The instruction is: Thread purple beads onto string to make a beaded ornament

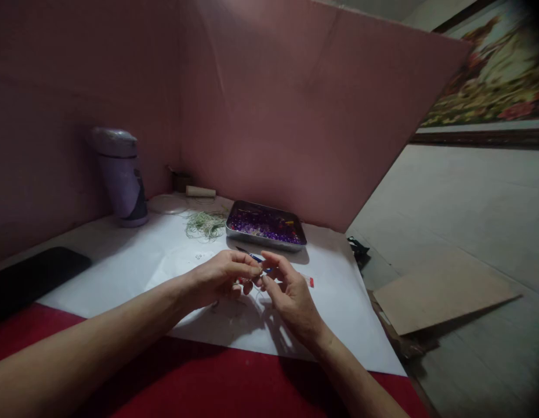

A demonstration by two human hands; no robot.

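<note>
Two bare hands working at a tabletop, seen from above and behind. The left hand (pixel 221 277) reaches in from the left with its thumb and forefinger pinched together on a small piece (pixel 261 273), too fine to identify. The right hand (pixel 293 296) faces it from the right, its fingers bent and its thumb and forefinger apart at the tips; whether it also grips the piece cannot be told. The small piece lies between the two sets of fingertips, above a white sheet (pixel 339 325), and a red bit (pixel 240 281) shows beneath the left fingers. Just beyond the hands, partly hidden by them, lies a blue-handled tool (pixel 266 268); a small red-ended item (pixel 311 282) lies just right of the right hand. Farther back, a shallow metal tray (pixel 260 239) contains purple beads (pixel 269 225), with a tangle of pale green thread (pixel 203 225) beside it on the left. Behind the thread rests a pale cylinder (pixel 200 191). At left stand a lilac bottle (pixel 121 184), upright, and, nearer the viewer, a flat black object (pixel 38 273). A red surface (pixel 208 377) borders the sheet in front; pink panels (pixel 286 116) rise behind.
</note>
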